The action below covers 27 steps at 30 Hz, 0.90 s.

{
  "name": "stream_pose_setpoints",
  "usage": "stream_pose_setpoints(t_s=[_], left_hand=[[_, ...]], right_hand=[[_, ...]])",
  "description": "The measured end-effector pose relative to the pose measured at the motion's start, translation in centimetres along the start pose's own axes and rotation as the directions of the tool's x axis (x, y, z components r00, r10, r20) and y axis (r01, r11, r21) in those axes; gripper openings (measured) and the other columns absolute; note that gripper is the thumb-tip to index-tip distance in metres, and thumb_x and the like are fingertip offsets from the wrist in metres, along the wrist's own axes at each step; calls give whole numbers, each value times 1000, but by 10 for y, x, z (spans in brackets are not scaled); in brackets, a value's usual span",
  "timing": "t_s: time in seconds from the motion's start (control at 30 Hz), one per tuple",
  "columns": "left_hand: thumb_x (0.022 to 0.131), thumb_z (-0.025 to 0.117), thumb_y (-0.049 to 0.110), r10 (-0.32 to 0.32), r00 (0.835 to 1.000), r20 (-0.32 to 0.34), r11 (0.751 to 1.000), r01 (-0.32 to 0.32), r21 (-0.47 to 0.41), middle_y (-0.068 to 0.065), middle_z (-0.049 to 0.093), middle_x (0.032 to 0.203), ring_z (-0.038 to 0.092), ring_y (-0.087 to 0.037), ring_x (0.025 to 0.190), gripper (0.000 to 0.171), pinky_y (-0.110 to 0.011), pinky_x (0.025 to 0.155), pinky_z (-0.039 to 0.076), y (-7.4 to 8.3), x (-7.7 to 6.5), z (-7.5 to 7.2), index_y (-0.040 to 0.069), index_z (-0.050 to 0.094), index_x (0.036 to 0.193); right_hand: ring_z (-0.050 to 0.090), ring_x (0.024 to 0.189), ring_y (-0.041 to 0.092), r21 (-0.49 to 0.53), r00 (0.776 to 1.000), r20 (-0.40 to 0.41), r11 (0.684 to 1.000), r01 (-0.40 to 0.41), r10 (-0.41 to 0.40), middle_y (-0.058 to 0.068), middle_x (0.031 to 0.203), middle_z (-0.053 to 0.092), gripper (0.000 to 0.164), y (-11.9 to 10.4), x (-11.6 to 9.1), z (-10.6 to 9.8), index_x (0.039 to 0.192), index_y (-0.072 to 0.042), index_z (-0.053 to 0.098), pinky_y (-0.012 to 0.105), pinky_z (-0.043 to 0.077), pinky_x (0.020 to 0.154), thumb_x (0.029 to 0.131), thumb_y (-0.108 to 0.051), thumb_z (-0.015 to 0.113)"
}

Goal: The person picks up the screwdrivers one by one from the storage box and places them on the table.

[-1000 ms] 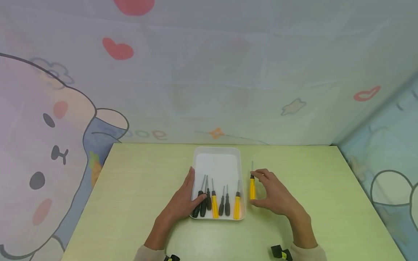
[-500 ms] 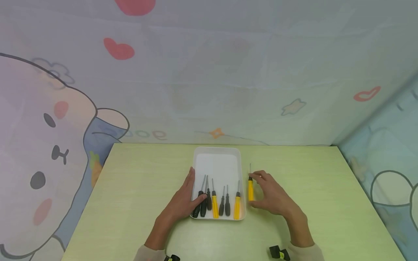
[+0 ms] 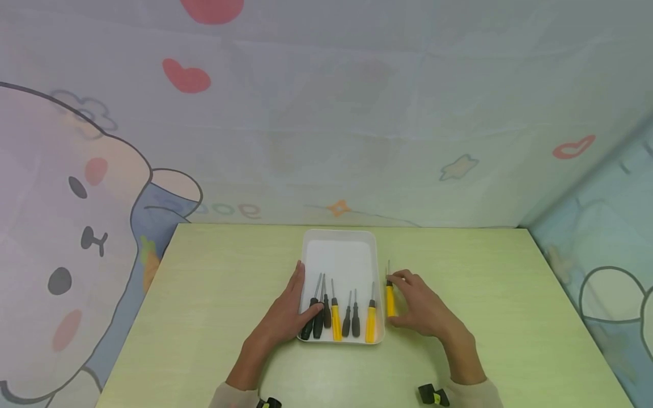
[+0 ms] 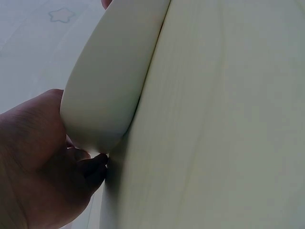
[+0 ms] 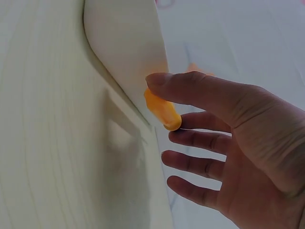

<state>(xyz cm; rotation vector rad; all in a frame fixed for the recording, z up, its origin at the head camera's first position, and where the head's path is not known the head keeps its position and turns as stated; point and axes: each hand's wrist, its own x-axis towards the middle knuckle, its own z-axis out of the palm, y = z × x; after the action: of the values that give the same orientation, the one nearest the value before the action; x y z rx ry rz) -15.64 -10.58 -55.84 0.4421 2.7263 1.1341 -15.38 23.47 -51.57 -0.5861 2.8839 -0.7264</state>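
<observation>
A white tray [image 3: 339,252] lies on the table, with several screwdrivers side by side in its near half. My left hand [image 3: 280,320] holds the tray's left side, thumb over the rim above the black-handled screwdrivers [image 3: 317,323] and fingers along the outside. Just off the tray's right side, my right hand [image 3: 423,306] pinches a yellow-handled screwdriver [image 3: 390,300] between thumb and fingertips, its shaft pointing away from me. The right wrist view shows the yellow handle [image 5: 163,110] end-on above the table, with the other fingers loosely spread.
Two yellow-handled screwdrivers [image 3: 370,323] and small dark ones [image 3: 355,323] fill the rest of the tray's near half. The pale green table [image 3: 229,266] ends at the back against a printed cloth [image 3: 326,124] with hearts and a cartoon animal.
My right hand has moved left and slightly toward me with the yellow screwdriver, closer to the tray's right side. My left hand and the tray have stayed put.
</observation>
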Motion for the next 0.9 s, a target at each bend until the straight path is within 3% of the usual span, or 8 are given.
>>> stream_pose_setpoints(t_s=[0.53, 0.9], left_hand=[[102, 70, 46, -3, 1000, -4, 1000, 3, -1, -8, 3, 178, 19, -30, 161, 105, -51, 125, 30, -2, 1, 0, 10, 0, 171], [104, 65, 46, 2, 1000, -17, 997, -3, -72, -8, 2, 178, 12, -27, 163, 99, -49, 128, 22, -1, 2, -2, 8, 1, 171]], right_hand=[[55, 129, 35, -56, 996, 83, 998, -38, 43, 13, 142, 58, 84, -3, 5, 13, 145, 0, 60, 53, 51, 107, 74, -27, 96], [54, 122, 32, -94, 997, 76, 996, 1, 6, 11, 137, 60, 80, -4, 5, 16, 141, -1, 62, 51, 53, 103, 73, -27, 95]])
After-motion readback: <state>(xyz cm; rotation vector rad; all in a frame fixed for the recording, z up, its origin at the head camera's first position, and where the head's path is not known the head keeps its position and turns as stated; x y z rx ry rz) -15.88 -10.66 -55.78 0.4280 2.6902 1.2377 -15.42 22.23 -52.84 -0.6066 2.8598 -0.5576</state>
